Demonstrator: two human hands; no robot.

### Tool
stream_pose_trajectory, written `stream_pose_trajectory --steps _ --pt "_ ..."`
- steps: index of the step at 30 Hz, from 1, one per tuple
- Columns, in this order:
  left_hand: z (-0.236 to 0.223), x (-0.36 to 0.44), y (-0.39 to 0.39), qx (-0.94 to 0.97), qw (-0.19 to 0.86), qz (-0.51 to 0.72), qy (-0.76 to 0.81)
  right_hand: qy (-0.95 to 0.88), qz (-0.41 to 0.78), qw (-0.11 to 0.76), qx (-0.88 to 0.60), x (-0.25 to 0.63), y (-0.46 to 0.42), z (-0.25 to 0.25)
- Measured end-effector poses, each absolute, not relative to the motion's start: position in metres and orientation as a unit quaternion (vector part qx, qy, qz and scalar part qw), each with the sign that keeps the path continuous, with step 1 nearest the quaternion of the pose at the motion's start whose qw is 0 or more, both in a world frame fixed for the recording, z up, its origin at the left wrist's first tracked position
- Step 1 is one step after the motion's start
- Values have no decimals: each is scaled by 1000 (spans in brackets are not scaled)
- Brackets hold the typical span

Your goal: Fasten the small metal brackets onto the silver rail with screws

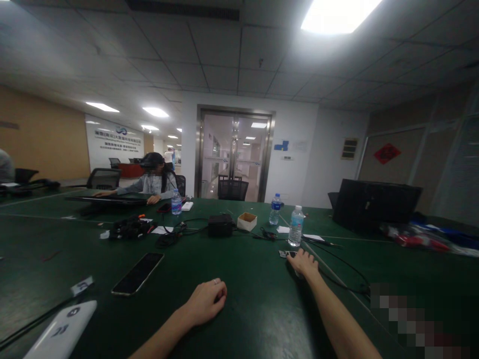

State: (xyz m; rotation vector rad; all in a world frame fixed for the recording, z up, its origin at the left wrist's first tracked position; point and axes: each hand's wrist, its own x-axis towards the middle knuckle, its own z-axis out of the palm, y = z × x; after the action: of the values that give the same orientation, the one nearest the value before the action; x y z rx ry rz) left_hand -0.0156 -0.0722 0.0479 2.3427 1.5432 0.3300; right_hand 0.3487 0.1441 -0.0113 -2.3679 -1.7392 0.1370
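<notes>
My left hand (208, 300) rests on the green table, its fingers curled into a loose fist with a ring on one of them; nothing shows in it. Farther forward, my right hand (306, 263) has its fingers bent over a small flat silver-and-dark object (283, 254), gripping it at its right end. The hand covers part of that object, so its kind is unclear. Just behind it stands a capped water bottle (296, 228). A black smartphone (138, 274) lies flat to the left of my left hand.
A second water bottle (275, 209), a small open box (247, 221) and a black power adapter (220, 225) stand farther back among cables. A white device (62, 331) lies front left. A monitor (376, 204) is at right. Across the table sits a person (157, 179) near another bottle (176, 202).
</notes>
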Motion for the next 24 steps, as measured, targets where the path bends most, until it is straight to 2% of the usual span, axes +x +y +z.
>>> stream_pose_trajectory --steps 24 --pt "40 -19 -68 823 144 116 537 -586 55 107 -801 348 141 -9"
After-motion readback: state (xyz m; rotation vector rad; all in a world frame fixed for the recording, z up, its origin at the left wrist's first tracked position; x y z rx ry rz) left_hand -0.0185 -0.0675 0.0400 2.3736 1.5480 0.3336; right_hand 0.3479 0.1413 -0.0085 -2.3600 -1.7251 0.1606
